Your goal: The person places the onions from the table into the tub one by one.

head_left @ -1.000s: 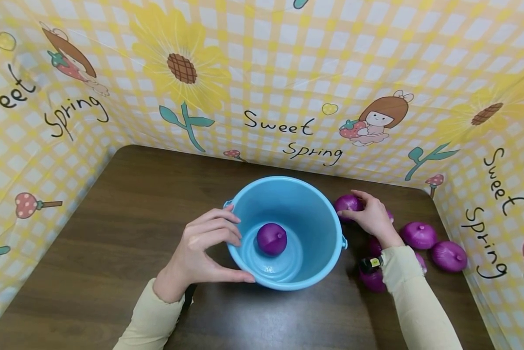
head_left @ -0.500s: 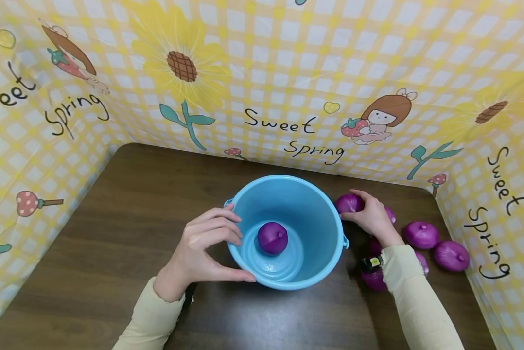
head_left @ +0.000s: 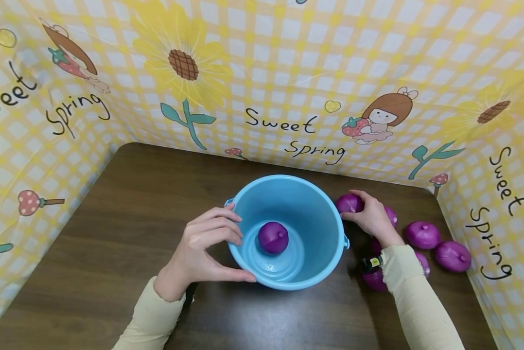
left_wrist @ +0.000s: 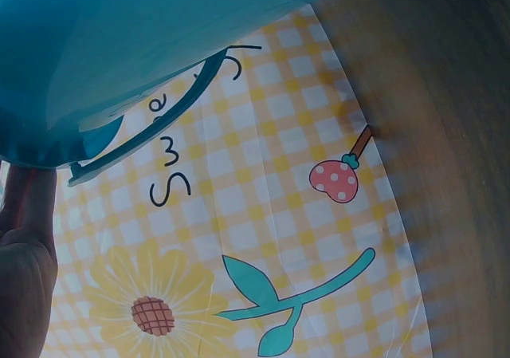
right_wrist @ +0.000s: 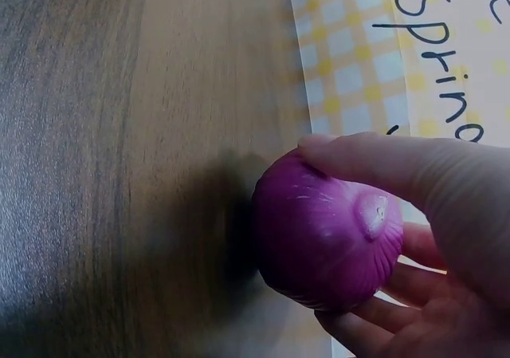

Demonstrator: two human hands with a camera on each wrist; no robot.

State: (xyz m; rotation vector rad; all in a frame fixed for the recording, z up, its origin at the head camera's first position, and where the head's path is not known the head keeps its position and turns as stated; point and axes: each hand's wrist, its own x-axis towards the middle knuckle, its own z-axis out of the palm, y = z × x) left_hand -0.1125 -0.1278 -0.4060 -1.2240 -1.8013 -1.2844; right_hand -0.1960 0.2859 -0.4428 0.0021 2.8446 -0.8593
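Blue plastic-looking bucket (head_left: 323, 218) stands upright on the table (head_left: 135, 218), and around it almost nothing has changed in the last second. Right hand (head_left: 373, 218) keeps its place just beside the bucket, pinching one onion (head_left: 348, 203) between thumb and bent fingers. Whether this onion is already off the table, I cannot tell. So, in my judgement, the work has not advanced: it pauses at the grasp. Left hand (head_left: 205, 248) also stays, holding the rim, its thumb spread well apart from the fingers, which bend over the edge. Inside the bucket is the same single onion (head_left: 273, 237), lying on the bottom. More onions (head_left: 423, 235) lie at the right, some partly hidden under the sleeve (head_left: 419, 301).
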